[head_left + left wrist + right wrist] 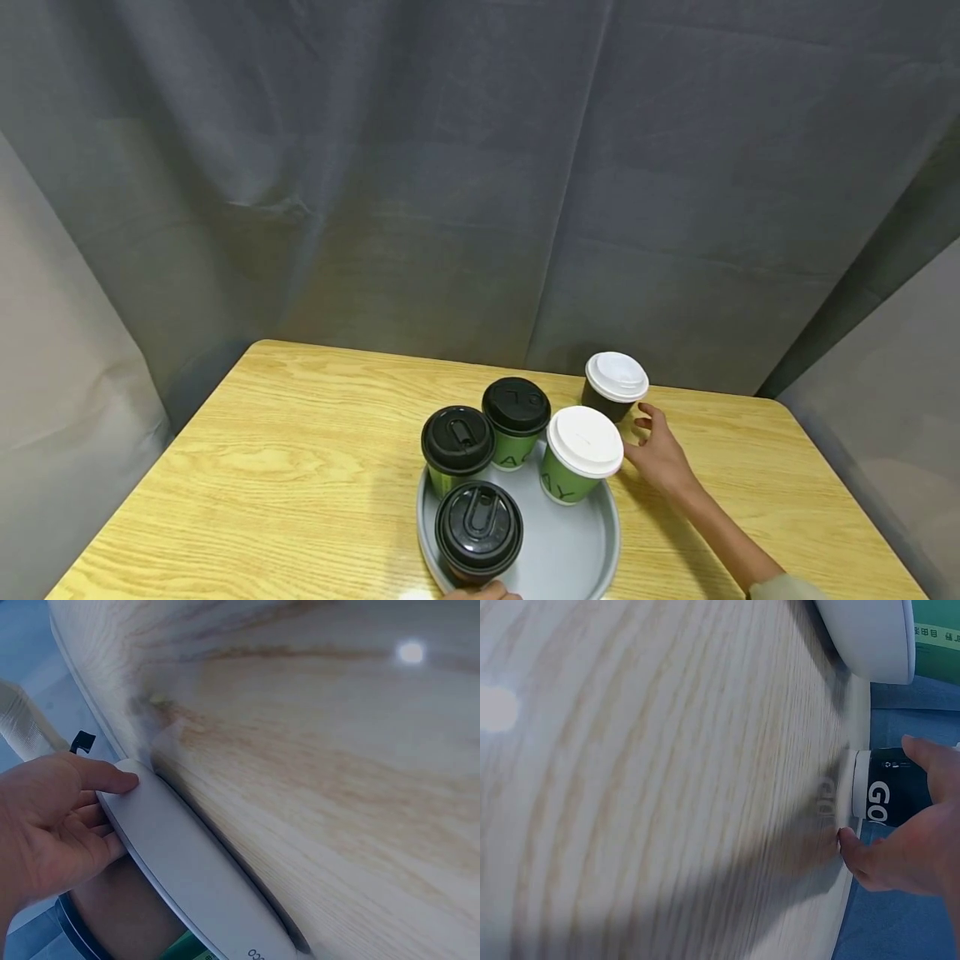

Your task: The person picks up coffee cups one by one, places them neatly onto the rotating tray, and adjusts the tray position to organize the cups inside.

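Note:
My left hand (60, 825) pinches the rim of a round grey tray (187, 862), thumb on the outer wall, fingers inside. In the head view only its fingertips show at the bottom. On the tray (570, 546) stand a brown cup with a black lid (478, 527), two green cups with black lids (457, 440) (516, 406), and a green cup with a white lid (585, 442). Beyond the tray, my right hand (660, 454) is beside a dark paper cup (900, 787) with a white lid (617, 377), its fingers spread and loosely bent around it; contact is unclear.
The wooden table (300, 483) extends left and right of the tray. A grey curtain (420, 183) hangs behind its back edge, near the dark cup. Pale cloth panels (60, 367) stand at both sides.

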`<state>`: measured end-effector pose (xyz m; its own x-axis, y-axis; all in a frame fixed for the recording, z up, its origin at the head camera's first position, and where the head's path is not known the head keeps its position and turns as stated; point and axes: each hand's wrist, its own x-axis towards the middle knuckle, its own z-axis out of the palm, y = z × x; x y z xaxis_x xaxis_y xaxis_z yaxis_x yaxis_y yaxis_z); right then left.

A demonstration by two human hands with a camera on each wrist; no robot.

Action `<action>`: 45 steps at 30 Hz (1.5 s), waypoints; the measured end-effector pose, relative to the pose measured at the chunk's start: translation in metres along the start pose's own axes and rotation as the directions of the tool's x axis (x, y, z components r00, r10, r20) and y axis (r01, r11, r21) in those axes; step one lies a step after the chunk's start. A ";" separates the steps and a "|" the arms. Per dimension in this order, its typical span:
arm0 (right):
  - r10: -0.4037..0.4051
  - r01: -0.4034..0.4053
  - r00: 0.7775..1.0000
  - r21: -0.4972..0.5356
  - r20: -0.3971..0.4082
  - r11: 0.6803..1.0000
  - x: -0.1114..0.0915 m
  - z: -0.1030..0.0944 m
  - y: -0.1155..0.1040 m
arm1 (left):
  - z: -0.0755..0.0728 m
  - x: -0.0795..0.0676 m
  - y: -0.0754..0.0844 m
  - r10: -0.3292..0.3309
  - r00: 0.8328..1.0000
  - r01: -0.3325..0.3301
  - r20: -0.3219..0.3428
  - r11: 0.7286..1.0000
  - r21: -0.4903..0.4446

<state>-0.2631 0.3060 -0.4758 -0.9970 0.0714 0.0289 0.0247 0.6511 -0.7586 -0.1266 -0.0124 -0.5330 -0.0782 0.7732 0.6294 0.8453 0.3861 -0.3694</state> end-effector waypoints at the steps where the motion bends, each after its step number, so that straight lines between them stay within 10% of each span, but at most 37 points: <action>1: -0.001 0.001 1.000 0.002 -0.004 1.000 0.001 0.001 -0.001 | -0.001 0.000 0.000 0.003 1.000 -0.003 0.008 1.000 -0.007; 45: -0.042 0.080 0.966 0.140 -0.255 0.987 0.038 0.025 -0.006 | -0.015 0.002 -0.002 0.001 0.995 0.000 0.098 1.000 -0.014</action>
<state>-0.3030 0.2857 -0.4863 -0.9457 0.2339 0.2255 -0.0654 0.5428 -0.8373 -0.1202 -0.0193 -0.5211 -0.1283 0.8190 0.5592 0.8524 0.3793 -0.3600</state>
